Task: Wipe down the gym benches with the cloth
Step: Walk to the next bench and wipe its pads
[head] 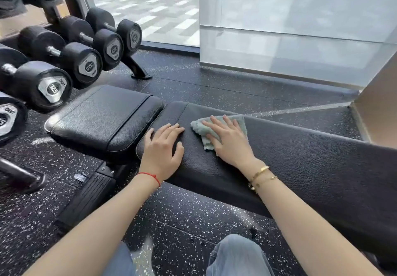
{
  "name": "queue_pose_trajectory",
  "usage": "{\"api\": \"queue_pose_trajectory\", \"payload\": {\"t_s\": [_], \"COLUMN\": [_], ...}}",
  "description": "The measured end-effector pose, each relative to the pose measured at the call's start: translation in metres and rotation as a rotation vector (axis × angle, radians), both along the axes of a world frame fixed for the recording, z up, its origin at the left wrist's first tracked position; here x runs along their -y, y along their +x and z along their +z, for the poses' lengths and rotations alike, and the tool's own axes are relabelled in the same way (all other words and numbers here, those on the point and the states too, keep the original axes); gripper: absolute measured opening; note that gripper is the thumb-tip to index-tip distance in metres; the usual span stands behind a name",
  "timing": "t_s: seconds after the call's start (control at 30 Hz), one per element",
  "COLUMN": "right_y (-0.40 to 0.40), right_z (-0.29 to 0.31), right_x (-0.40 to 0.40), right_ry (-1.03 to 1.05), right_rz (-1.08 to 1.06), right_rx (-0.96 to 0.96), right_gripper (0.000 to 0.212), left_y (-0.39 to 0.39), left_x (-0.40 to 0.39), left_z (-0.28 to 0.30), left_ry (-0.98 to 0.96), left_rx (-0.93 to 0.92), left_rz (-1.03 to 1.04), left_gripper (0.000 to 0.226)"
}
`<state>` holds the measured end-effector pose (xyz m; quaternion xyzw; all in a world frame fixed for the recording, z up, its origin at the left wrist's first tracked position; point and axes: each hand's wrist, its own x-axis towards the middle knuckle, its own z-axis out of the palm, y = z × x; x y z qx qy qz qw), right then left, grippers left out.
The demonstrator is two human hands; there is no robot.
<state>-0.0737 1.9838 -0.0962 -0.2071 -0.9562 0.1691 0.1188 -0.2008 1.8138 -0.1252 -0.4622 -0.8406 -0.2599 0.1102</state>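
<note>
Nearest, two knees in blue jeans [236,256] show above the speckled black floor [184,215]. Beyond them, the left hand [162,149] rests flat on the black bench [311,159], fingers relaxed and slightly spread near its end. Just beside it, the right hand [227,140] presses a pale green cloth [241,122] flat against the pad with straight, spread fingers. Farther left stands a rack of dumbbells [64,61].

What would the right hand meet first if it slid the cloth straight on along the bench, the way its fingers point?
The right hand, flat on the cloth, points up-left. It would likely reach the far edge of the long bench pad first, then speckled floor; depth is uncertain.
</note>
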Motion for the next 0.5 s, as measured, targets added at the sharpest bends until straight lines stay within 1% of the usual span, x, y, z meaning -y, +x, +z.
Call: {"api": "queue_pose_trajectory", "payload": {"t_s": [0.13, 0.23, 0.33, 0.43, 0.5], "right_y": [-0.059, -0.082, -0.105, -0.131, -0.144], "right_z": [0.006, 0.007, 0.006, 0.005, 0.004], "right_x": [-0.011, -0.012, -0.010, -0.007, -0.006], "right_ry": [0.038, 0.064, 0.077, 0.091, 0.103], "right_rz": [-0.093, -0.129, -0.186, -0.228, -0.249], "right_rx": [0.089, 0.136, 0.143, 0.134, 0.120], "right_gripper": [0.046, 0.046, 0.046, 0.046, 0.045], "left_y": [-0.003, -0.026, -0.066, -0.108, -0.132], "left_x": [0.006, 0.026, 0.053, 0.073, 0.082], "left_z": [0.009, 0.015, 0.023, 0.030, 0.028], "left_ry": [-0.071, -0.081, -0.110, -0.145, -0.175], "left_rx": [0.026, -0.101, -0.215, -0.256, -0.284], "left_rz": [-0.028, -0.056, -0.067, -0.045, -0.066], "left_gripper": [0.057, 0.053, 0.050, 0.050, 0.051]}}
